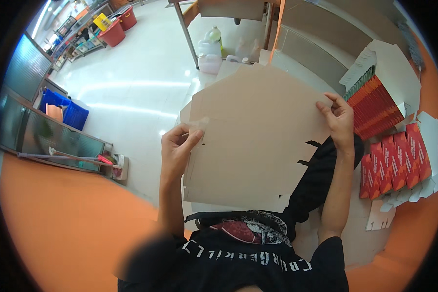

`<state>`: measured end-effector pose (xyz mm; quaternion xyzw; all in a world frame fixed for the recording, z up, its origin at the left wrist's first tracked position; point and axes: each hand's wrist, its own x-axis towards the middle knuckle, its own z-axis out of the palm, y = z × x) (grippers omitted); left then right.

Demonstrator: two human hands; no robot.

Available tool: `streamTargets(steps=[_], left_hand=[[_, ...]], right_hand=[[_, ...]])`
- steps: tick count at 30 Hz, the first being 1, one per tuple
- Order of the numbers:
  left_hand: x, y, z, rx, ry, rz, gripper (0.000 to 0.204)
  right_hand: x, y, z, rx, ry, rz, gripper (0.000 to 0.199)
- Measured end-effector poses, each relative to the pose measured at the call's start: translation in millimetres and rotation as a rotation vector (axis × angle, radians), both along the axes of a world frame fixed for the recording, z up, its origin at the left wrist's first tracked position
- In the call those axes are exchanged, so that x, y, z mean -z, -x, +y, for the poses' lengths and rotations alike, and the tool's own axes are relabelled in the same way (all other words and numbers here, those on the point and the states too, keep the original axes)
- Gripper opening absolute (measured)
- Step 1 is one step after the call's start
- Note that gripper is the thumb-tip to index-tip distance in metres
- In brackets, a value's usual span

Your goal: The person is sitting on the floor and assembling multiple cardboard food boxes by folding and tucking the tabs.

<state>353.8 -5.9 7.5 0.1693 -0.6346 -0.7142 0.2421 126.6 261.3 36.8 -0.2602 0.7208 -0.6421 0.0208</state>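
Cardboard sheet (248, 146), centre frame: left hand (178, 146) and right hand (340, 119) pinching opposite edges.
Red boxes (400, 158) and orange packets (376, 108) at right; plastic jugs (210, 63), top centre; blue crates (76, 116), left; red tubs (113, 35), upper left.

The person wears a black T-shirt (219, 272) with short sleeves (329, 254), the left blurred. A curved row of white, rough-edged block letters (264, 260) spans its chest; toward the hem sits 1 rounded print (243, 231), dark red leftward, mottled grey and white rightward. The trousers (312, 190) are black; both forearms (337, 187) bare.
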Motion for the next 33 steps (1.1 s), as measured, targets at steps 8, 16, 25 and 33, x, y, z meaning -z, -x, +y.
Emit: streamTargets(steps=[8,16,25,33], left_hand=[[5.6,0.0,-9.0,0.036,-0.001,-0.028,0.018],[9.9,3.8,-6.8,-0.007,-0.08,-0.025,0.023],[7.8,3.1,-9.3,-0.007,-0.153,-0.055,0.028],[7.1,3.8,-11.9,0.066,-0.228,0.015,0.026]], right_hand=[[2.6,4.4,8.7,-0.038,-0.015,0.003,0.02],[5.1,5.0,13.3,-0.041,0.016,0.031,0.019],[5.1,7.2,10.3,-0.06,0.056,0.048,0.02],[-21.6,8.4,10.7,-0.059,-0.043,0.077,0.02]])
